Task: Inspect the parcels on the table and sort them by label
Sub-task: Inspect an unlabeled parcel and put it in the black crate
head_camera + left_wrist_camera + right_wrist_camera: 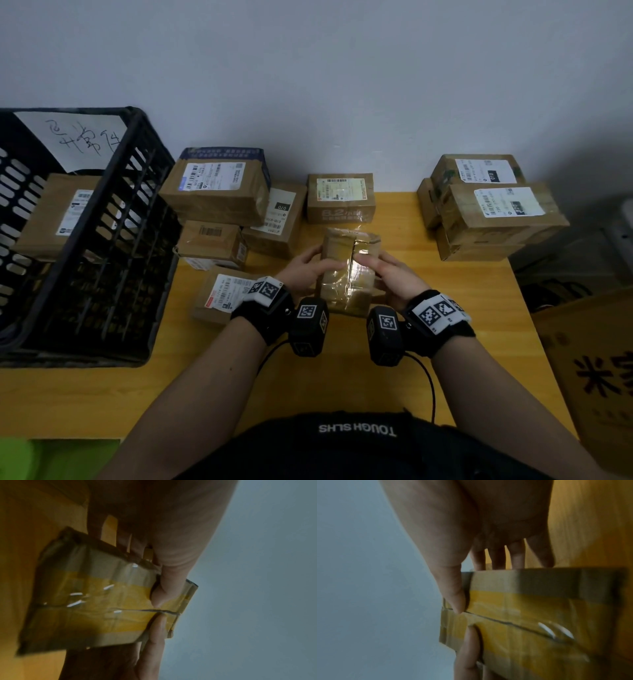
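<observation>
A small brown parcel [347, 270] wrapped in shiny clear tape is held above the yellow table [342, 383] at the centre. My left hand [308, 267] grips its left side and my right hand [387, 274] grips its right side, thumbs on the taped top face. No label shows on that face. In the left wrist view the parcel [96, 599] has my left thumb [171, 588] on its seam. In the right wrist view the parcel [539, 615] has my right thumb [455, 599] pressed on it, with the fingers behind.
A black crate [113, 219] with a handwritten sign stands at the left and holds one labelled box [58, 216]. Several labelled parcels [219, 192] lie beside it, one box [340, 197] behind my hands, a stack [489, 205] at the right. A yellow carton [596, 370] stands off the right edge.
</observation>
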